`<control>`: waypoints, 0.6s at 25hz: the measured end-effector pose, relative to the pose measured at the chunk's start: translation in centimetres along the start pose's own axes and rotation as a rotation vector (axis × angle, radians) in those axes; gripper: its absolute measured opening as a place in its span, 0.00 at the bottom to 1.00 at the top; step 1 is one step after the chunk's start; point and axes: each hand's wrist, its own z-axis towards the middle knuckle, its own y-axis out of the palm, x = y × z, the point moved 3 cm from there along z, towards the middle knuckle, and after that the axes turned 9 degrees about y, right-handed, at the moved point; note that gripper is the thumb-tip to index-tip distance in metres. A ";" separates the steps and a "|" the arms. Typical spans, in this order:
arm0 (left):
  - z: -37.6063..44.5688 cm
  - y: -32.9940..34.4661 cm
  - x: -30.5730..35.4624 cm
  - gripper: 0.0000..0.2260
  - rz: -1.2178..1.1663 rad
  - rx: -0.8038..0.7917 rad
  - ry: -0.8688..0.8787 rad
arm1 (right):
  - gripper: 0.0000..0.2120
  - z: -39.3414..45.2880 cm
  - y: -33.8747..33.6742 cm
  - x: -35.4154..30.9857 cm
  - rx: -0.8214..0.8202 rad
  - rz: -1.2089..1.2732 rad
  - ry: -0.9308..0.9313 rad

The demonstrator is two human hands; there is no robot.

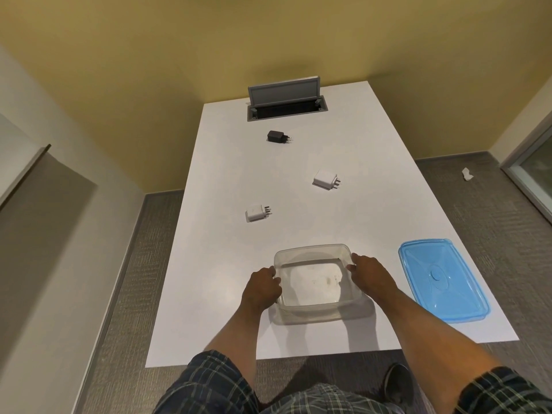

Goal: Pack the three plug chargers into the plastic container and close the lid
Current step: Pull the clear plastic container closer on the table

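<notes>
A clear plastic container [313, 252] stands open and empty near the front of the white table [227, 324]. My left hand [261, 286] grips its left wall and my right hand [372, 277] grips its right wall, thumb over the rim. The blue lid [442, 280] lies flat on the table to the right of the container. Three plug chargers lie farther back: a white charger [256, 212] at left, a second white charger [325, 180] at right, and a black charger [277, 136] near the far end.
A grey cable hatch [285, 92] stands open at the table's far edge, against a yellow wall. Grey carpet surrounds the table, with a scrap of white paper [467, 174] on the floor at right. My shoe [398, 383] shows below the table's front edge.
</notes>
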 end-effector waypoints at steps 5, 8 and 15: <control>-0.2 0.0 0.1 0.11 0.000 0.004 -0.001 | 0.10 -0.2 -0.1 -0.2 0.016 -0.012 -0.003; -0.3 -0.2 0.1 0.11 -0.009 0.001 -0.005 | 0.10 -0.3 -0.2 -0.2 0.008 -0.018 0.002; 0.1 -0.9 -0.5 0.15 -0.034 -0.009 -0.018 | 0.18 -0.7 -0.8 -0.2 -0.016 -0.032 0.025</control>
